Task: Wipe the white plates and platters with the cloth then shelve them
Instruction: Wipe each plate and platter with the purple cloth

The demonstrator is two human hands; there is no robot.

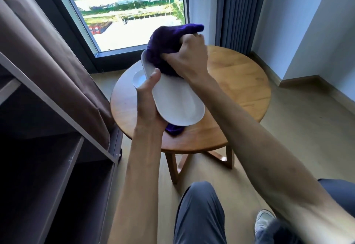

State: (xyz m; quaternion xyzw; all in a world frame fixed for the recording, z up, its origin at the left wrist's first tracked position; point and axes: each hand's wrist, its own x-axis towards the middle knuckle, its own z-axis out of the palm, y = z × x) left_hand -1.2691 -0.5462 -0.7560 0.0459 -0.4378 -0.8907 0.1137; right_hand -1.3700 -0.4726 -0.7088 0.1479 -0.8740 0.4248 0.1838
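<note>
My left hand point(148, 101) grips a long white oval platter point(176, 101) by its left edge, thumb on the rim, holding it tilted above the round wooden table point(240, 82). My right hand point(189, 57) grips a bunched purple cloth point(167, 42) and presses it onto the platter's far end. A corner of the cloth hangs out below the platter's near end. A second white plate point(139, 78) lies on the table, partly hidden behind the platter.
A fabric-covered shelf unit point(57, 147) with dark open compartments stands at the left, its brown cover pulled up. Behind the table are a tall window point(124, 13) and grey curtains point(238, 9). My knees and a shoe show at the bottom.
</note>
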